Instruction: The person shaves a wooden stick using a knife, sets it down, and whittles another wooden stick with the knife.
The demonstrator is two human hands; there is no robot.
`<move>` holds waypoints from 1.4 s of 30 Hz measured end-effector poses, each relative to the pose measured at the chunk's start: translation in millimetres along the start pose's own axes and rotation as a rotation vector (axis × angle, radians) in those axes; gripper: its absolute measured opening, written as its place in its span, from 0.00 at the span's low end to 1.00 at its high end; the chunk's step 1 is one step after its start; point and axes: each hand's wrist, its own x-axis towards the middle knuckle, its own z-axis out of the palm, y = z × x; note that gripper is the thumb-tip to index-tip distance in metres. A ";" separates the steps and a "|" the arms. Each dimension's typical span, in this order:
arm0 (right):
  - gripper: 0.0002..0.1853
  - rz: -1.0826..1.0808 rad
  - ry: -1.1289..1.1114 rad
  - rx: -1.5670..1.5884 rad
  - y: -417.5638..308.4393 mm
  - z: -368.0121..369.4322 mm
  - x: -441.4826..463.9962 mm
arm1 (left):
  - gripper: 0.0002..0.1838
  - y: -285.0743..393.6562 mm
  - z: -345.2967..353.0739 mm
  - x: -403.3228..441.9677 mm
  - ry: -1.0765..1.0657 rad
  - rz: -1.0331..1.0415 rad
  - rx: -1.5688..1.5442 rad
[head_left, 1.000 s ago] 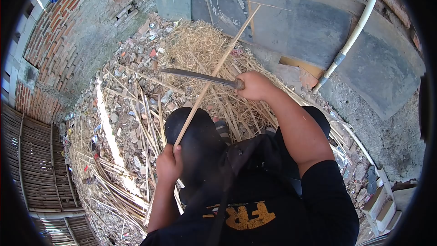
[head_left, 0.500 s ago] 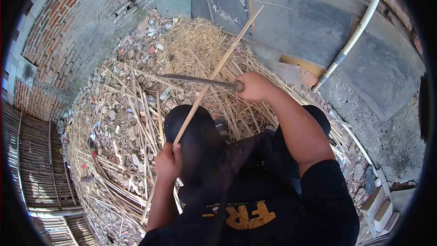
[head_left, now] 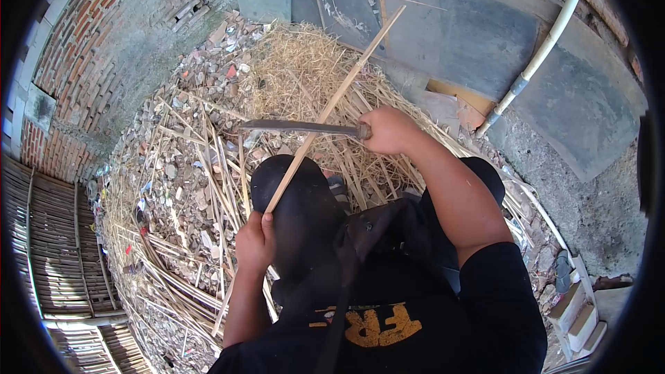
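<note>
My left hand (head_left: 255, 241) is closed around the lower end of a long bamboo strip (head_left: 344, 86), which slants up and away to the right past my knee. A machete (head_left: 298, 126) with a dark blade and a brown handle is gripped in my right hand (head_left: 389, 130). Its blade points left and crosses the strip near the middle, seemingly resting on it. How the edge meets the strip is too fine to make out.
Pale shavings (head_left: 298, 62) heap up ahead of my feet. Loose bamboo strips (head_left: 218, 187) lie on rubble to the left. A brick wall (head_left: 104, 62) stands at the left, grey panels (head_left: 457, 41) ahead, and a white pipe (head_left: 547, 55) leans at the right. Bamboo slats (head_left: 52, 242) stand at the far left.
The machete blade has turned to show more of its flat side and sits slightly lower along the strip. The strip has shifted very little; both hands keep their hold.
</note>
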 end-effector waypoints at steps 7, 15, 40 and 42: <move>0.17 0.172 0.226 0.190 58.8 2.6 33.1 | 0.22 3.5 -4.5 -1.6 0.010 -0.022 0.085; 0.14 -0.079 0.012 -0.069 1.7 3.1 -2.3 | 0.21 5.4 1.5 1.6 0.030 0.011 0.043; 0.18 0.110 0.047 0.089 22.0 4.4 22.2 | 0.22 -5.5 -10.7 2.5 -0.022 0.039 -0.002; 0.18 0.076 0.095 0.091 15.4 8.0 15.7 | 0.22 -7.4 -5.2 1.6 -0.008 0.037 -0.016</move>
